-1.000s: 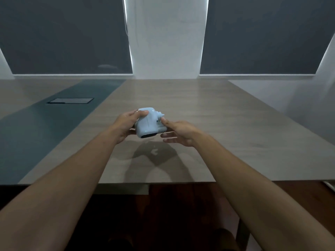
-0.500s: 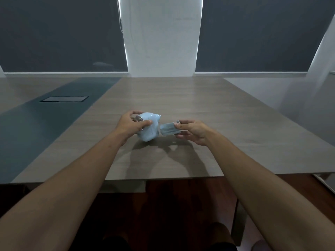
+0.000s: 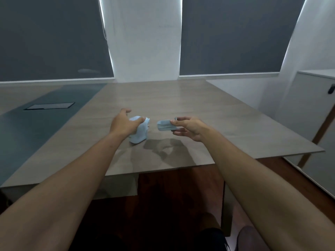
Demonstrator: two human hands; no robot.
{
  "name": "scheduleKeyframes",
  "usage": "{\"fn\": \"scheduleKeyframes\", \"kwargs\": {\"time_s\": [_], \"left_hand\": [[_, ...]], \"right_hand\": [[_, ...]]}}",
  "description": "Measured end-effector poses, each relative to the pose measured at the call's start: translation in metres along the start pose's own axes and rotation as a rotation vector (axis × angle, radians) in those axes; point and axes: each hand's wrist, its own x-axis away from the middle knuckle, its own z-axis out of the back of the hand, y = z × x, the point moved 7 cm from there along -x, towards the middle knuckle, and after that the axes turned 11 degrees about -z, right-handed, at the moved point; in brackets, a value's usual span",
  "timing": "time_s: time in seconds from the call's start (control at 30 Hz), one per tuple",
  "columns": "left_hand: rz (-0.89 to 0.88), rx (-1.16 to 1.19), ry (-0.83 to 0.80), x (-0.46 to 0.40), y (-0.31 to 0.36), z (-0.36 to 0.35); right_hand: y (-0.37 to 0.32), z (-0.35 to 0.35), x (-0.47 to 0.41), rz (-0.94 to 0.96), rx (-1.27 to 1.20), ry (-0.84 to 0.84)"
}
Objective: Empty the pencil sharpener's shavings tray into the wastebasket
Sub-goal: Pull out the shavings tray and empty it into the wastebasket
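With the shavings tray (image 3: 165, 125) out and pinched in the right hand (image 3: 190, 128) beside the pencil sharpener (image 3: 138, 132), which the left hand (image 3: 124, 123) is loosely cupping on the counter (image 3: 181, 100), dumping is remaining, no wastebasket showing.

Wide wood-grain table (image 3: 181, 105) fills the view, a dark teal strip (image 3: 36, 124) along its left, and the pale blue pencil sharpener (image 3: 139, 134) standing on it.

The left hand (image 3: 125, 124) covers the near side and part of the top of the pale blue pencil sharpener (image 3: 139, 132), so its crank and tray slot cannot be made out. The right hand's fingers (image 3: 178, 124) hide the near end of the shavings tray (image 3: 165, 125), and its contents are too blurred to tell. The cabinet (image 3: 315, 113) is cut off by the right edge.
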Motion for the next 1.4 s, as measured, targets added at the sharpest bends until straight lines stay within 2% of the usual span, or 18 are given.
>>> {"fn": "scheduleKeyframes", "kwargs": {"time_s": [0.1, 0.3, 0.43, 0.57, 0.77, 0.93, 1.17, 1.4], "left_hand": [[-0.088, -0.034, 0.028, 0.001, 0.039, 0.005], [-0.229, 0.191, -0.015, 0.026, 0.129, -0.035], [-0.294, 0.286, -0.141, 0.067, 0.184, -0.090], [-0.342, 0.402, -0.344, 0.116, 0.228, -0.159], [-0.369, 0.482, -0.621, 0.197, 0.260, -0.257], [-0.365, 0.436, -0.763, 0.251, 0.237, -0.332], [-0.168, 0.302, -0.946, 0.319, 0.138, -0.443], [-0.053, 0.129, -1.076, 0.376, 0.051, -0.501]], "right_hand": [[-0.006, 0.017, 0.024, 0.040, 0.000, 0.015], [-0.010, 0.079, 0.090, 0.113, -0.012, 0.119], [0.008, 0.138, 0.145, 0.111, -0.002, 0.194], [0.038, 0.198, 0.204, 0.101, -0.009, 0.263], [0.109, 0.279, 0.263, -0.027, -0.020, 0.379], [0.175, 0.330, 0.275, -0.126, -0.053, 0.467], [0.305, 0.395, 0.245, -0.291, -0.165, 0.533], [0.409, 0.423, 0.210, -0.437, -0.182, 0.605]]}}
